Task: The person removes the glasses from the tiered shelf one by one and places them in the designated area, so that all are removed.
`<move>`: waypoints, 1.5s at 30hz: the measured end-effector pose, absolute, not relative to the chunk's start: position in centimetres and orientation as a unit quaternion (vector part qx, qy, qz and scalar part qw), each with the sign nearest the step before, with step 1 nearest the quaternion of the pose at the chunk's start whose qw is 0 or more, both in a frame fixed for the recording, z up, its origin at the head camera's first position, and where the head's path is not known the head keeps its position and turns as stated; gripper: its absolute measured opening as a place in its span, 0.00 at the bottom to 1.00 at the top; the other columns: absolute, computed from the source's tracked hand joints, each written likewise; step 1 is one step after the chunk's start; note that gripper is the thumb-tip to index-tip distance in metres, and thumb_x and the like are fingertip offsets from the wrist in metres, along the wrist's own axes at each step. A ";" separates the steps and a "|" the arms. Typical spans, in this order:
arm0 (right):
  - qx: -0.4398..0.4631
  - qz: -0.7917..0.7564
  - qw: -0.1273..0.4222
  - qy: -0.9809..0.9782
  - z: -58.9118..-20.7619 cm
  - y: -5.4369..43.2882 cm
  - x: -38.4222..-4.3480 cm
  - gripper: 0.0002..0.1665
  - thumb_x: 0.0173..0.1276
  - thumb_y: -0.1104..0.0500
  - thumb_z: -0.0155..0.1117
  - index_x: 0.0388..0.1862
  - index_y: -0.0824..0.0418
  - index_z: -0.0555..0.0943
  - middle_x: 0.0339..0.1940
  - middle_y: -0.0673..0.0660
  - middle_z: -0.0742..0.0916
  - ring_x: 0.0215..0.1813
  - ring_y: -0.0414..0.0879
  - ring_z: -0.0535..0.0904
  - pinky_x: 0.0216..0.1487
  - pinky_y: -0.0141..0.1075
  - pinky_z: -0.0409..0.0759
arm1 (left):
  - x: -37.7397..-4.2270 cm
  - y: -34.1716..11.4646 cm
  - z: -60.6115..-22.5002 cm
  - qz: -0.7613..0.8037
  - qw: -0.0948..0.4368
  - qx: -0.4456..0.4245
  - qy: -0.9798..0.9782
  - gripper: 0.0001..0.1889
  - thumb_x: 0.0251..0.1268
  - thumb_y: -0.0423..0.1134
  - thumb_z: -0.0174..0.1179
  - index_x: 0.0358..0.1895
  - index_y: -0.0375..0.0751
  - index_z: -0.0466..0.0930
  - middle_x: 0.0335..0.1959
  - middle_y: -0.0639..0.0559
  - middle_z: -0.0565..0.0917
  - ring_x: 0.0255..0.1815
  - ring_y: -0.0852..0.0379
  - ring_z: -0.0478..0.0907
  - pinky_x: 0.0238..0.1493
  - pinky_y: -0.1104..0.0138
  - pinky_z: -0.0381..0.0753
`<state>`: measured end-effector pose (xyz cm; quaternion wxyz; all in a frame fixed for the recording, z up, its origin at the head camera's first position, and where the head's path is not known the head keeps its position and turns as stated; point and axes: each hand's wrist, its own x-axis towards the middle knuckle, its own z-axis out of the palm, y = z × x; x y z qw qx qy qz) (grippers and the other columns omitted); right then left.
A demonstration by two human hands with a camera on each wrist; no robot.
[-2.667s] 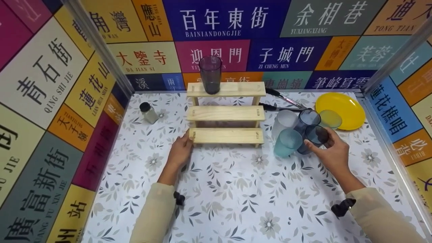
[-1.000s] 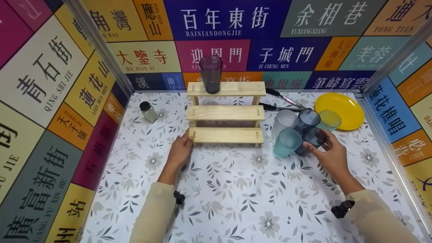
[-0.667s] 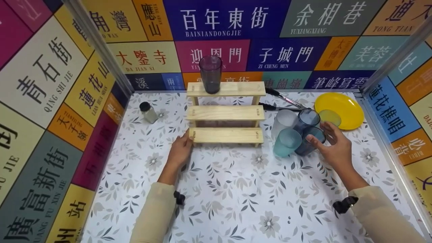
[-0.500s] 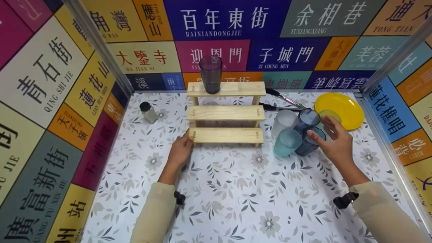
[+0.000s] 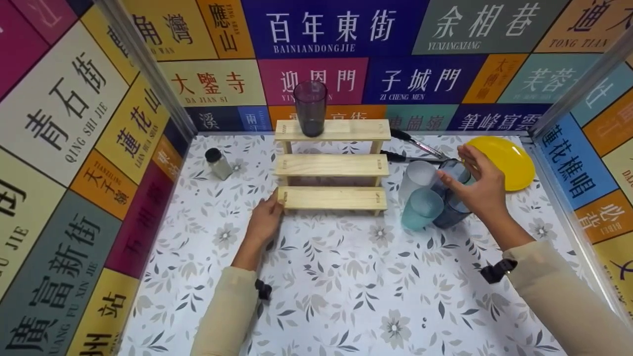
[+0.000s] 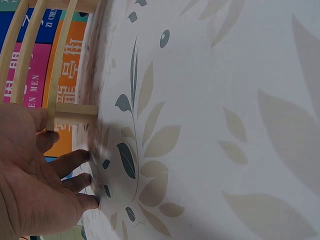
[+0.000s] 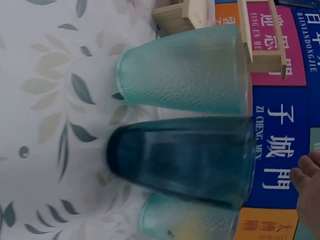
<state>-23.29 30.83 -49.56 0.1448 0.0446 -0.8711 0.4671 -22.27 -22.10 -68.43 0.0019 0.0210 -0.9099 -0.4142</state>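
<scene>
My left hand (image 5: pixel 264 217) pinches the left end of the lowest step of a three-tier wooden display stand (image 5: pixel 331 199), its other fingertips near the tabletop. Above the tumblers at right, my right hand (image 5: pixel 482 190) hovers with fingers spread, holding nothing. Below it are a front dark blue tumbler (image 5: pixel 450 215) and a rear dark blue tumbler (image 5: pixel 455 170), partly covered by the hand. Beside them stand a teal tumbler (image 5: pixel 420 212) and a clear frosted tumbler (image 5: pixel 418 178). The right wrist view shows another pale green tumbler (image 7: pixel 185 220), hidden behind the hand in the head view.
A purple tumbler (image 5: pixel 310 111) stands upright on the stand's top step. Black-handled tongs (image 5: pixel 420 159) lie behind the tumblers. A yellow plate (image 5: pixel 519 165) is at the back right, and a black-capped shaker bottle (image 5: pixel 219 165) at the left. Printed panels (image 5: pixel 326 29) wall the table.
My right hand has let go of the front dark blue tumbler, opened, and moved back and up over the rear one. The left hand has stayed on the stand.
</scene>
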 end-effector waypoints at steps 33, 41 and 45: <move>0.170 0.471 0.097 -0.860 -46.1 16.9 -30.3 0.53 0.67 0.44 0.85 0.84 0.62 0.73 0.79 0.63 0.82 0.82 0.57 0.77 0.84 0.49 0.75 | -22.4 -22.2 -68.9 -0.405 0.000 0.015 -0.914 0.40 0.86 0.74 0.38 0.89 0.57 0.63 0.81 0.37 0.76 0.86 0.22 0.62 0.85 0.33 0.65; 0.189 0.460 0.116 -0.860 -45.6 13.6 -31.7 0.50 0.64 0.43 0.87 0.80 0.59 0.78 0.72 0.61 0.86 0.78 0.57 0.80 0.81 0.52 0.80 | -21.0 -21.1 -65.7 -0.425 -0.006 0.041 -0.904 0.32 0.91 0.61 0.45 0.88 0.55 0.65 0.81 0.35 0.75 0.86 0.22 0.61 0.85 0.33 0.64; 0.193 0.464 0.112 -0.857 -45.3 12.1 -32.2 0.52 0.64 0.41 0.87 0.81 0.59 0.78 0.73 0.60 0.86 0.77 0.55 0.81 0.81 0.51 0.79 | -20.3 -20.7 -64.2 -0.440 -0.016 0.052 -0.897 0.32 0.91 0.58 0.46 0.89 0.54 0.64 0.84 0.39 0.73 0.88 0.24 0.58 0.87 0.33 0.62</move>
